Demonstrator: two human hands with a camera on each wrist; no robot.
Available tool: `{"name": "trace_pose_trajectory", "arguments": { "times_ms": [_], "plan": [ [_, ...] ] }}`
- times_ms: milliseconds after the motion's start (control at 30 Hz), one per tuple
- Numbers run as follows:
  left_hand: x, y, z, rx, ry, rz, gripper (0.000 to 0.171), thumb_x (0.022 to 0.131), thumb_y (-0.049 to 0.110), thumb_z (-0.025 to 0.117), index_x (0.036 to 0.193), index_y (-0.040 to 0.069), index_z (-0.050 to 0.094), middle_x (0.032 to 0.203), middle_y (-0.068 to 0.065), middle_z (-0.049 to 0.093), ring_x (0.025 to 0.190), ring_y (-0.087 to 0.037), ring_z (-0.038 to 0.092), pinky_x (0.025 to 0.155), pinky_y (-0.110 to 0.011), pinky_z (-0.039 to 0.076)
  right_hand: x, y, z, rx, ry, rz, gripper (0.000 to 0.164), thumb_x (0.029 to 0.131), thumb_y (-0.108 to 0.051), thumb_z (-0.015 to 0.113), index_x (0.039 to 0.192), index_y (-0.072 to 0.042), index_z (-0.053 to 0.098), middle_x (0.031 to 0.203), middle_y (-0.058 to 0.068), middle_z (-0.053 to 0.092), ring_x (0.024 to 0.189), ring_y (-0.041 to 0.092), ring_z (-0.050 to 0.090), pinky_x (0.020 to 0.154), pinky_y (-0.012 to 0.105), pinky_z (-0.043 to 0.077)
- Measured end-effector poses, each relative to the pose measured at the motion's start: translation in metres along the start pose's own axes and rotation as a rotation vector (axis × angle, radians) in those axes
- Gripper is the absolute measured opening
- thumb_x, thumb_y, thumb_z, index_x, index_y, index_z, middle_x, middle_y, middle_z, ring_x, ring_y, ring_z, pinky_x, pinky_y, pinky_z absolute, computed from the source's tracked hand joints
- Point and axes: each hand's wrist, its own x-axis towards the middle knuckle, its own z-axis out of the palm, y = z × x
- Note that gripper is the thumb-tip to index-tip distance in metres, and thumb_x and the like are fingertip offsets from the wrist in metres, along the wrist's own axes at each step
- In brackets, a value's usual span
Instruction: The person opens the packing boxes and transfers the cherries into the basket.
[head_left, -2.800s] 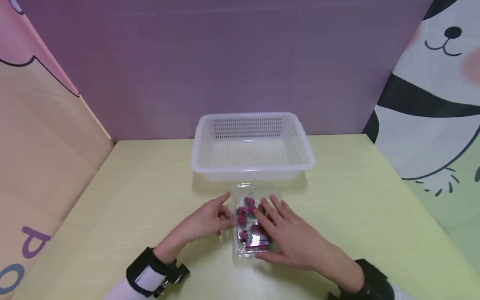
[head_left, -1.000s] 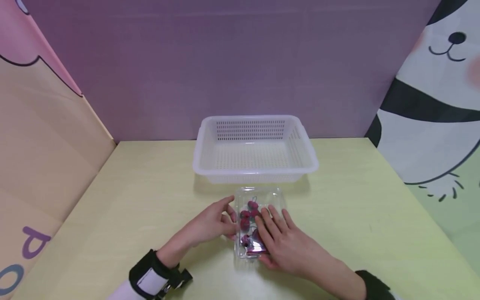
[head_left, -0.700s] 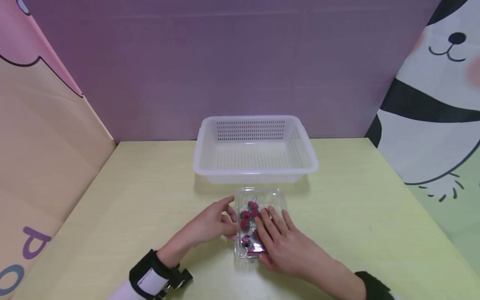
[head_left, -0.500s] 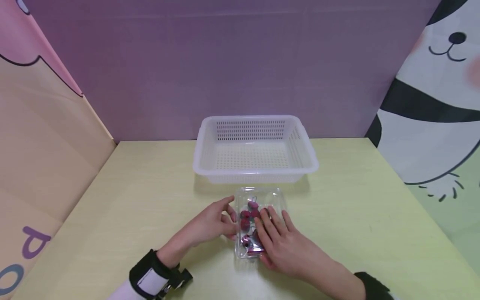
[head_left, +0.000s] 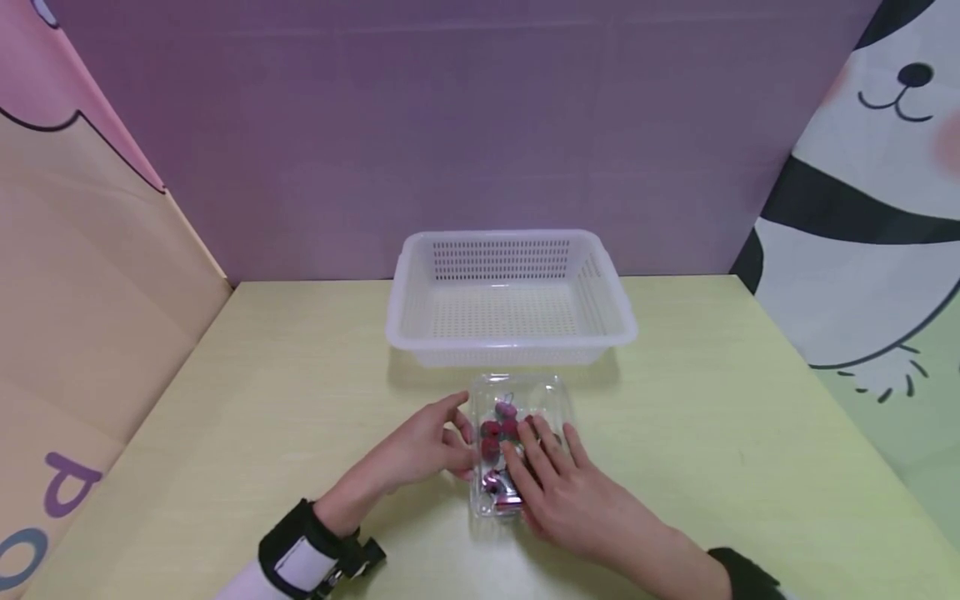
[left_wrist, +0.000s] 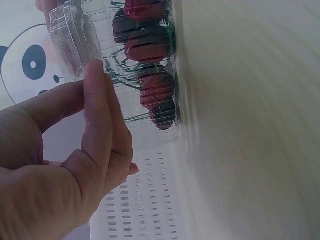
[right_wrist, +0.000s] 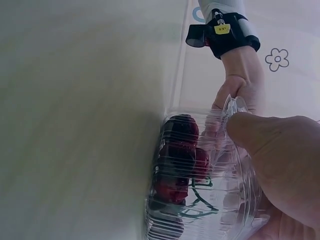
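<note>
A clear plastic clamshell box (head_left: 534, 389) lies on the table, lid down. Inside are several dark red cherries (head_left: 491, 450) with green stems, more plainly seen in the left wrist view. My right hand (head_left: 573, 500) rests flat across the lid, its fingers straight and spread, hiding the right part of the box. In the right wrist view its thumb (right_wrist: 250, 131) lies against the box's rim. On the other side, my left hand (head_left: 420, 442) touches the box's left wall with thumb and fingers, loosely bent and not wrapped round it.
A white perforated plastic basket (head_left: 510, 342) stands just beyond the box, nothing seen inside it. The pale wooden table (head_left: 315, 350) ends at a purple wall (head_left: 480, 117). Printed side panels, one with a panda (head_left: 862, 275), flank the table.
The right hand has slid slightly towards the near edge of the lid, its thumb drawn in closer. In the last second the left hand and box have stayed in place.
</note>
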Motion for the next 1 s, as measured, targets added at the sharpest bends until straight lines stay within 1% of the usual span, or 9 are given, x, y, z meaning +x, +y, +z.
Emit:
{"name": "trace_pose_trajectory", "arguments": {
  "times_ms": [167, 300, 400, 500, 600, 800, 867, 933, 1000],
  "plan": [
    [-0.002, 0.001, 0.001, -0.045, -0.021, -0.032, 0.094, 0.088, -0.011, 0.070, 0.160, -0.007, 0.010, 0.108, -0.018, 0.056, 0.078, -0.020, 0.069, 0.074, -0.038, 0.062, 0.000, -0.001, 0.000, -0.012, 0.013, -0.008, 0.065, 0.096, -0.044, 0.063, 0.143, -0.001, 0.055, 0.143, 0.032, 0.051, 0.135, 0.048, 0.048, 0.099, 0.062, 0.049],
    [-0.004, 0.000, 0.005, -0.072, -0.068, -0.078, 0.110, 0.083, -0.011, 0.074, 0.163, 0.000, 0.000, 0.115, -0.020, 0.053, 0.080, -0.023, 0.069, 0.073, -0.037, 0.062, 0.001, 0.002, -0.002, 0.017, 0.029, -0.006, 0.063, 0.095, -0.039, 0.067, 0.142, 0.001, 0.054, 0.142, 0.032, 0.052, 0.133, 0.046, 0.050, 0.098, 0.061, 0.050],
    [-0.005, 0.000, 0.009, -0.069, -0.093, -0.090, 0.118, 0.082, -0.010, 0.079, 0.163, 0.003, -0.006, 0.119, -0.020, 0.052, 0.080, -0.024, 0.069, 0.072, -0.037, 0.061, 0.000, 0.006, -0.003, 0.032, 0.039, 0.002, 0.066, 0.094, -0.038, 0.071, 0.143, 0.002, 0.053, 0.141, 0.031, 0.054, 0.133, 0.044, 0.052, 0.098, 0.060, 0.051],
    [-0.005, 0.001, 0.012, -0.043, -0.077, -0.081, 0.118, 0.082, -0.009, 0.079, 0.163, 0.004, -0.005, 0.119, -0.019, 0.051, 0.079, -0.023, 0.067, 0.070, -0.037, 0.060, -0.002, 0.008, -0.004, 0.024, 0.053, 0.002, 0.069, 0.092, -0.039, 0.074, 0.142, 0.003, 0.053, 0.140, 0.031, 0.055, 0.132, 0.043, 0.053, 0.096, 0.060, 0.052],
    [-0.006, 0.002, 0.012, -0.030, -0.065, -0.080, 0.118, 0.081, -0.010, 0.079, 0.163, 0.003, -0.004, 0.119, -0.019, 0.051, 0.079, -0.022, 0.067, 0.069, -0.037, 0.060, -0.002, 0.006, -0.004, 0.018, 0.058, 0.006, 0.068, 0.092, -0.039, 0.074, 0.142, 0.002, 0.054, 0.140, 0.031, 0.055, 0.131, 0.044, 0.053, 0.096, 0.060, 0.052],
    [-0.006, 0.001, 0.012, -0.032, -0.062, -0.075, 0.118, 0.080, -0.007, 0.080, 0.163, 0.002, -0.004, 0.119, -0.019, 0.051, 0.079, -0.023, 0.067, 0.070, -0.037, 0.061, -0.001, 0.007, -0.001, 0.023, 0.078, 0.010, 0.066, 0.093, -0.039, 0.073, 0.141, 0.002, 0.055, 0.139, 0.031, 0.056, 0.130, 0.043, 0.055, 0.096, 0.060, 0.052],
    [-0.006, 0.001, 0.011, -0.026, -0.058, -0.083, 0.119, 0.080, -0.006, 0.081, 0.163, 0.003, -0.003, 0.119, -0.018, 0.051, 0.079, -0.023, 0.067, 0.069, -0.037, 0.060, -0.001, 0.008, 0.000, 0.027, 0.101, 0.010, 0.059, 0.099, -0.037, 0.065, 0.141, 0.003, 0.054, 0.138, 0.031, 0.056, 0.129, 0.043, 0.055, 0.095, 0.060, 0.053],
    [-0.005, 0.001, 0.011, -0.019, -0.053, -0.090, 0.120, 0.080, -0.004, 0.082, 0.163, 0.004, -0.003, 0.119, -0.017, 0.051, 0.079, -0.024, 0.067, 0.068, -0.036, 0.060, -0.001, 0.008, 0.001, 0.037, 0.128, 0.014, 0.052, 0.107, -0.035, 0.050, 0.141, 0.003, 0.054, 0.138, 0.031, 0.057, 0.129, 0.043, 0.056, 0.095, 0.060, 0.053],
    [-0.005, 0.001, 0.010, -0.009, -0.048, -0.095, 0.120, 0.080, -0.003, 0.083, 0.164, 0.004, -0.002, 0.119, -0.017, 0.052, 0.079, -0.024, 0.067, 0.068, -0.036, 0.060, -0.002, 0.009, 0.001, 0.044, 0.141, 0.019, 0.053, 0.112, -0.035, 0.033, 0.142, 0.004, 0.053, 0.138, 0.031, 0.057, 0.128, 0.043, 0.056, 0.095, 0.060, 0.053]
  ]
}}
